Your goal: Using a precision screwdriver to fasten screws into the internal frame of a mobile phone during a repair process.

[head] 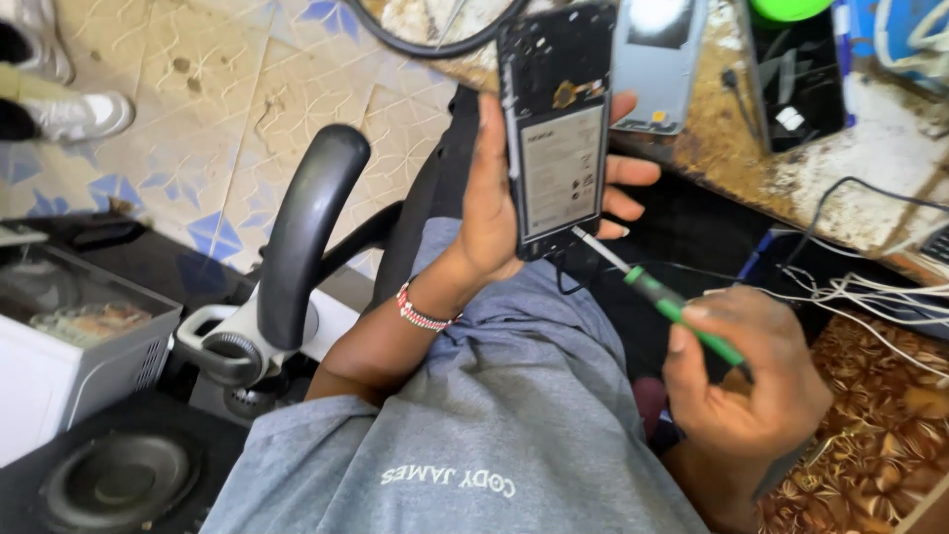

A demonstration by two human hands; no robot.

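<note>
I am working on the bottom edge of the open phone (557, 129) with my screwdriver (672, 305). My left hand (499, 198) wraps around the phone, up over my lap. My right hand (746, 381) pinches the green handle. Next I must aim the thin tip carefully. The phone's back is off; its big battery shows

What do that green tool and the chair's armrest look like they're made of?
The screwdriver in the right hand seems to have a green plastic handle, smooth and faintly glossy, with a thin bright shaft that looks like bare metal. The armrest looks like black moulded plastic or firm rubber: matt, with a soft sheen along its curve. Which of the two, the picture leaves open.
</note>
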